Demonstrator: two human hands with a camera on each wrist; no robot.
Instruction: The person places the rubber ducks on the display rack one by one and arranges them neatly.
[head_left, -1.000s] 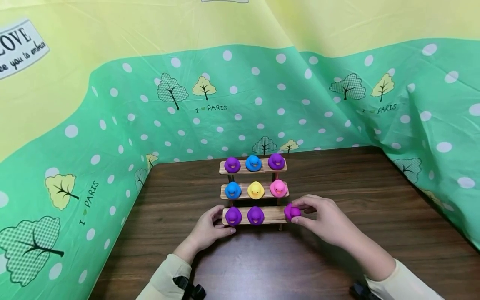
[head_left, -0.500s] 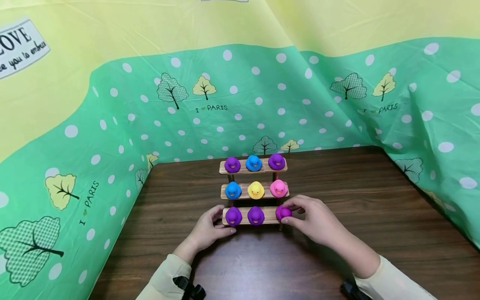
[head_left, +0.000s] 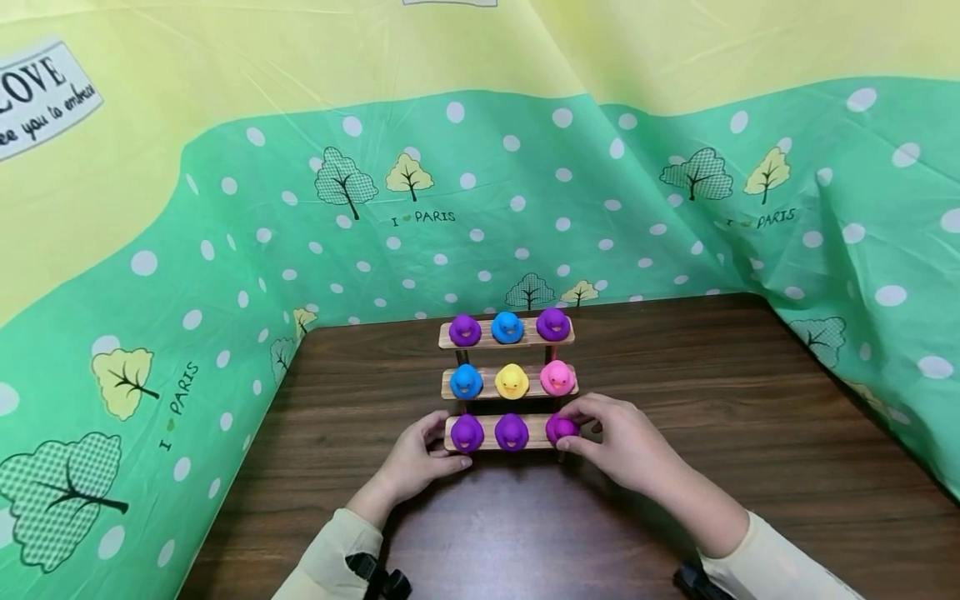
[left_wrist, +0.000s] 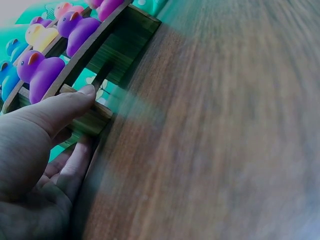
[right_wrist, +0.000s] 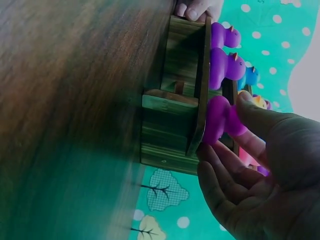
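A three-tier wooden display rack (head_left: 537,435) stands on the table with rubber ducks on every step. My left hand (head_left: 420,454) grips its lower left end; in the left wrist view the thumb (left_wrist: 75,105) lies along the front and other fingers reach underneath. At the bottom step's right end, my right hand (head_left: 630,437) pinches a magenta-purple rubber duck (right_wrist: 216,117), which sits on or just at the board. Two purple ducks (head_left: 467,433) share that step. The middle step bears blue, yellow (head_left: 512,381) and pink ducks; purple, blue (head_left: 507,327) and purple ducks line the top.
The dark wood table (head_left: 480,525) extends around the rack. A green and yellow printed cloth (head_left: 517,200) hangs behind it and at both sides. Black straps with small devices (head_left: 378,577) are on the wrists.
My right hand has moved left with the magenta-purple duck, from beyond the bottom step's right end to over that step. My left hand stays in place on the rack.
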